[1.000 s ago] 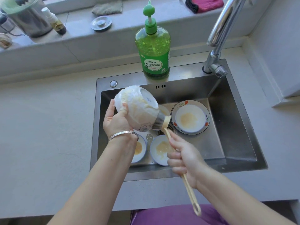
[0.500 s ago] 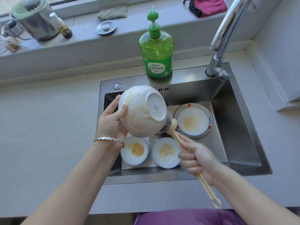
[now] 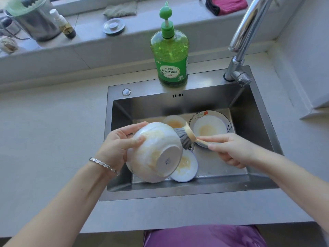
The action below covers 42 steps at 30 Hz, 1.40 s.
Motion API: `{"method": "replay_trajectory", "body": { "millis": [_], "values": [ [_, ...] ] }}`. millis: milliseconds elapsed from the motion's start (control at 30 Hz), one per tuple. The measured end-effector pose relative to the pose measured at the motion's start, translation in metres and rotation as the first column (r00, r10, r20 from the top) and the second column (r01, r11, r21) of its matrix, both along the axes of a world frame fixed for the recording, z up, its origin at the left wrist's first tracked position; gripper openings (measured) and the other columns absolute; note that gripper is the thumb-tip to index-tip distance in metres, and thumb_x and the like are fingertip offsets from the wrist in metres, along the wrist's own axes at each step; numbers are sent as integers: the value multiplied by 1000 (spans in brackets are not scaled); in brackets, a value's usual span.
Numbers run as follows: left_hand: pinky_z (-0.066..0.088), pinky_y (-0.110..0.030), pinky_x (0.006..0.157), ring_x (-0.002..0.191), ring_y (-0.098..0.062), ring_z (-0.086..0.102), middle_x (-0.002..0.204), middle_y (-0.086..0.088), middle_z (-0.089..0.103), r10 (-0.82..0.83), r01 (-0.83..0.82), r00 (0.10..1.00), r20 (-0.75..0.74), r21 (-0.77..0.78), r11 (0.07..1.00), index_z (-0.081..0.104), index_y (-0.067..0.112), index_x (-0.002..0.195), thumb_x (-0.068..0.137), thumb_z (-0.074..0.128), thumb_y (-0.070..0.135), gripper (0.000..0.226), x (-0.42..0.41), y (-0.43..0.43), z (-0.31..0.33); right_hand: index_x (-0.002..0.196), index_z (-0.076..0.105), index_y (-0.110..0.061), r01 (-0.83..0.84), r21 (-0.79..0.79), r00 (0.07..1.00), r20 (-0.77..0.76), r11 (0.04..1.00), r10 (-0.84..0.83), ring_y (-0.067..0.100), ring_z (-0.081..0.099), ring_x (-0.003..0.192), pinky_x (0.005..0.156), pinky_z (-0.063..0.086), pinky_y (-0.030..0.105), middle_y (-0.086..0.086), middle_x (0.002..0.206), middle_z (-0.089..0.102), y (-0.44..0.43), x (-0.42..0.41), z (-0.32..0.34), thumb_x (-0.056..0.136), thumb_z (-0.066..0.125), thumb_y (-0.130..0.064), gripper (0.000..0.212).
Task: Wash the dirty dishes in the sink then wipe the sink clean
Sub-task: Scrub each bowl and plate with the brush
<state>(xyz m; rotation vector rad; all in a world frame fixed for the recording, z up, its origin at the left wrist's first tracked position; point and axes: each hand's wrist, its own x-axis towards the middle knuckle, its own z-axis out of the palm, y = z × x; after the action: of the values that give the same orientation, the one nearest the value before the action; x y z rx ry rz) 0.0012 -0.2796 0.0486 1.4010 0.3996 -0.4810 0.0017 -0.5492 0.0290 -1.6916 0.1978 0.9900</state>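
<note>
- Grey worktop [image 3: 44, 139] runs all round the basin, and your purple garment [image 3: 204, 236] shows at its near edge.
- The stainless-steel sink [image 3: 147, 90] is set into it. The tap [image 3: 249, 31] rises from the far right corner of the rim and its spout leaves the top of the view.
- A windowsill [image 3: 142, 32] behind carries a metal pot [image 3: 35, 24], a small bottle [image 3: 64, 24], a round strainer plug [image 3: 114, 26], a grey cloth [image 3: 121, 9] and a red cloth [image 3: 229, 4].
- The green soap bottle [image 3: 170, 59] stands upright on the sink's back rim, left of the tap.
- You hold the white bowl [image 3: 153, 154] above the left part of the basin. It is tipped so its foot faces you, and its outside is smeared yellowish.
- Your left hand [image 3: 115, 147] grips that bowl: the thumb lies on the outer wall and the fingers reach over the far rim.
- Your right hand [image 3: 229, 148] is clamped on the brush handle, with the index finger stretched along it.
- A flowered plate [image 3: 210, 127] lies on the basin floor at the back right, with a yellow stain in its middle.
- A white saucer [image 3: 187, 166], also stained, lies just below the bowl, partly hidden by it.
- The brush [image 3: 188, 136] has its grey bristles touching the bowl's right side.
- A small dish [image 3: 175, 122] sits behind the brush head, blurred.
- A silver bracelet [image 3: 103, 164] circles your left wrist.
</note>
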Motion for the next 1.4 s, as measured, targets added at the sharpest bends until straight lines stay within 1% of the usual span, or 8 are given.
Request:
{"method": "replay_trajectory", "body": {
  "millis": [200,367,667,767,833,1133,1300,1400],
  "values": [
    [58,-25,60,72,-17,70,86,-7,74,-91,91,996,4,29,995,67,11,100,52,72,-7,52,-6,-1,-9,121,53,-35,-126,38,951,289,991,110,-2,38,33,35,26,4,-25,36,43,15,-7,13,96,42,-6,39],
    [56,-22,56,70,-15,70,84,-5,74,-55,55,998,9,27,998,68,14,96,59,64,8,38,-10,-2,-18,128,51,-31,-57,-29,990,124,998,61,2,19,29,31,18,12,-15,32,27,12,-4,5,98,39,-9,39],
    [56,-23,54,69,-13,67,83,3,73,210,-212,975,-67,-23,977,67,14,96,67,66,5,31,-11,-6,-26,131,50,-21,46,-26,970,241,999,-39,-6,41,34,35,29,5,-23,33,39,17,-10,2,97,41,-4,40],
    [56,-23,56,68,-14,65,77,1,71,403,-414,905,-132,-61,908,64,12,91,87,50,0,18,-7,-15,-28,122,51,-44,66,-28,917,395,997,-49,-25,54,85,74,42,-3,-41,76,60,32,-40,2,95,47,-9,44],
    [55,-31,66,74,-19,61,84,-3,68,472,-482,872,-134,-59,874,64,12,90,88,49,0,19,-5,-20,-27,109,48,-66,41,-79,892,452,996,-1,-9,54,109,97,44,18,-24,108,66,44,-60,2,95,47,-19,49],
    [46,-46,94,99,-29,56,118,-16,60,539,-547,830,-140,-20,837,57,1,123,89,49,0,35,-6,-27,-24,111,43,-70,3,-152,883,465,988,69,19,56,114,99,44,38,-2,117,66,44,-75,-8,96,45,-24,48],
    [46,-35,82,95,-25,53,115,-13,56,501,-519,850,-164,-97,849,49,-1,130,91,46,2,39,-8,-30,-26,116,51,-55,134,-136,860,509,982,-47,-8,50,110,91,37,3,-21,118,62,41,-39,-9,95,47,-19,42],
    [48,-35,78,96,-24,54,115,-11,58,531,-540,838,-121,-55,840,53,4,128,88,51,2,40,-4,-27,-24,124,51,-47,104,-168,901,434,980,-22,-2,48,120,98,37,13,-19,124,59,37,-44,-18,96,46,-19,40]
  ]
}}
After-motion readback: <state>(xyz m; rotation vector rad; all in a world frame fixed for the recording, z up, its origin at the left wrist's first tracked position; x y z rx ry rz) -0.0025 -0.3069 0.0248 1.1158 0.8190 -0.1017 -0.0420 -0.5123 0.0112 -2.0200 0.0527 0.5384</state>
